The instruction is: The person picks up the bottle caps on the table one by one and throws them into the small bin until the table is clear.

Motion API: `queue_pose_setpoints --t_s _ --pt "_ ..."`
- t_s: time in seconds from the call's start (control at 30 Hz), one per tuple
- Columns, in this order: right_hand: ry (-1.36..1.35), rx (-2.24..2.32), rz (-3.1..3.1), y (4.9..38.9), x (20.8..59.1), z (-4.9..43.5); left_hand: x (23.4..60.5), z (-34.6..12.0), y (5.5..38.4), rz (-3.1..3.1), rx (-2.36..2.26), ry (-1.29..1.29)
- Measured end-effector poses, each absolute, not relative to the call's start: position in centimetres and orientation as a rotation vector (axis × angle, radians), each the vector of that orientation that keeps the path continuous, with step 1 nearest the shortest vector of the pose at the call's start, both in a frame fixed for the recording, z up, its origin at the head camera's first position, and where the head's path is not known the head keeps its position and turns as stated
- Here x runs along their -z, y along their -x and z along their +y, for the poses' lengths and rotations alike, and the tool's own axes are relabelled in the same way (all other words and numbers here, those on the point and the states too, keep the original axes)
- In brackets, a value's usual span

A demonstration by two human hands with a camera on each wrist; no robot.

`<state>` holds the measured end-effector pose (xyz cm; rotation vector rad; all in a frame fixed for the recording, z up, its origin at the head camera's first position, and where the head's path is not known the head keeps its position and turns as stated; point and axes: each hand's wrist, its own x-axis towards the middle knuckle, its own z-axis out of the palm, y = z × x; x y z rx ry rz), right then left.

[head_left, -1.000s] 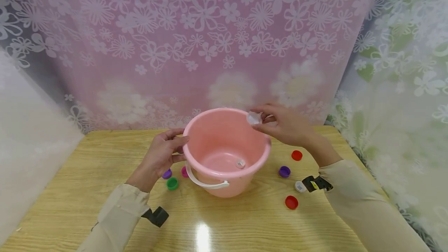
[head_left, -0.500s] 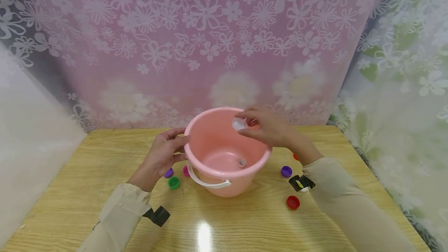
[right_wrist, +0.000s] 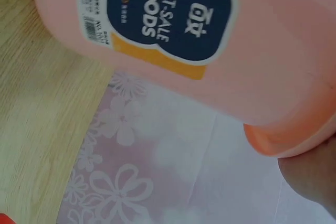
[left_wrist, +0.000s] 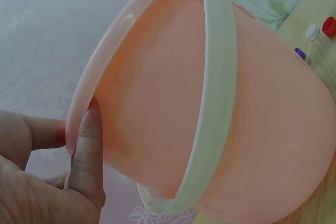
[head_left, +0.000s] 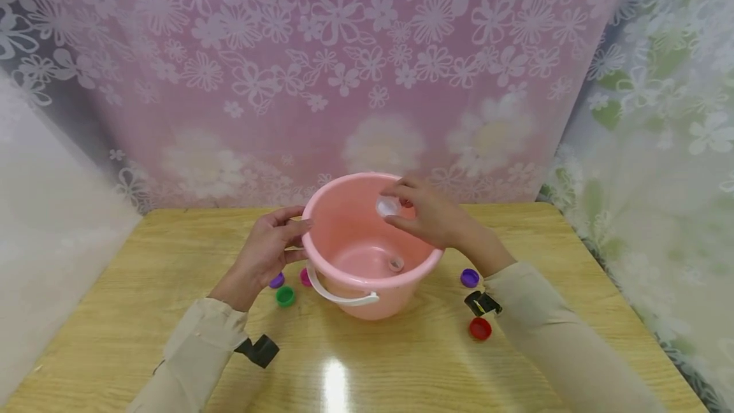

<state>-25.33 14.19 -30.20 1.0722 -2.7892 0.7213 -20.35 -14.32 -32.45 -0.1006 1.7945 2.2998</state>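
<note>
A pink bucket (head_left: 375, 298) stands on the wooden table, its white handle (head_left: 344, 300) hanging down in front. My left hand (head_left: 260, 253) pinches the bucket's left rim between thumb and fingers; the left wrist view shows the thumb (left_wrist: 88, 150) against the outer wall. Over the bucket's mouth, my right hand (head_left: 432, 212) holds a whitish translucent cap (head_left: 387, 206) between thumb and fingers. Another small white cap (head_left: 395, 264) lies on the bucket's bottom. In the right wrist view only part of the right hand (right_wrist: 310, 177) shows beyond the rim; its fingertips are hidden.
Left of the bucket lie a green cap (head_left: 285, 296), a purple cap (head_left: 277, 280) and a pink cap (head_left: 306, 277). On the right are a purple cap (head_left: 469, 278) and a red cap (head_left: 480, 329). The left wrist view also shows a white cap (left_wrist: 312, 32). A floral curtain (head_left: 275, 81) hangs behind.
My right hand has moved left with the whitish cap, from the bucket's right rim to over its mouth. The right forearm now covers a red and a white cap. My left hand stays put.
</note>
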Motion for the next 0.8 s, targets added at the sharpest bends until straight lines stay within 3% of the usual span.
queue_pose_setpoints --t_s 0.8 --pt "-1.106 -0.576 -2.808 25.33 30.42 13.96 32.70 -14.17 20.36 1.803 -2.310 0.104"
